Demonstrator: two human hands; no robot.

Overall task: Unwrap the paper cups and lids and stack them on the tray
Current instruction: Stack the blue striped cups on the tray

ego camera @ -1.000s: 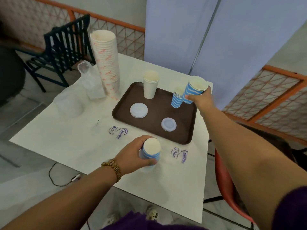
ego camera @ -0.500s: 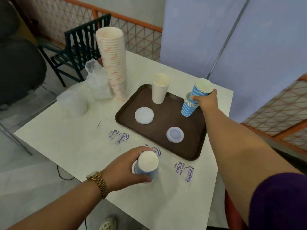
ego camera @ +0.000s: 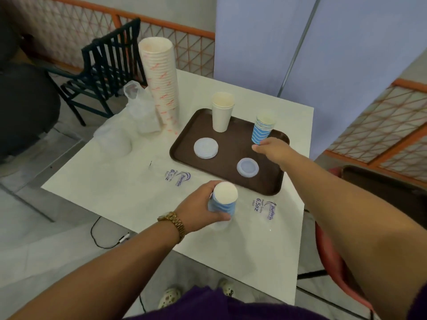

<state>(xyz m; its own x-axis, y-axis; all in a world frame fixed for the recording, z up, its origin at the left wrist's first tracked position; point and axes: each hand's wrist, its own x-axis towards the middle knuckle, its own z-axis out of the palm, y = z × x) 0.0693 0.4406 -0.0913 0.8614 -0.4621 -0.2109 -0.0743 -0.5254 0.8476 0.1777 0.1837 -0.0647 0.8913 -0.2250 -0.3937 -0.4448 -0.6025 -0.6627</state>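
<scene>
Left hand [ego camera: 198, 204]: your fingers curled round blue wave-print cup stack [ego camera: 223, 203], lower centre, off the brown tray [ego camera: 231, 153] | Right hand [ego camera: 272, 148]: fingers loosely curled, holding nothing, beside tray's blue cups [ego camera: 262, 130] | Handling: light, thin-walled, crushable; grip mid-wall, gently.

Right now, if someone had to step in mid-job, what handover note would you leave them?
Left hand grips a blue-striped cup stack in its clear wrapper on the table, near the tray's front edge.
Right hand is at the base of the blue-striped stack on the tray; its grip is unclear.
Done: brown tray holds that stack, a white cup stack and two lid piles.
Left: empty the held sleeve, then the tall orange-print stack beside the tray.
</scene>
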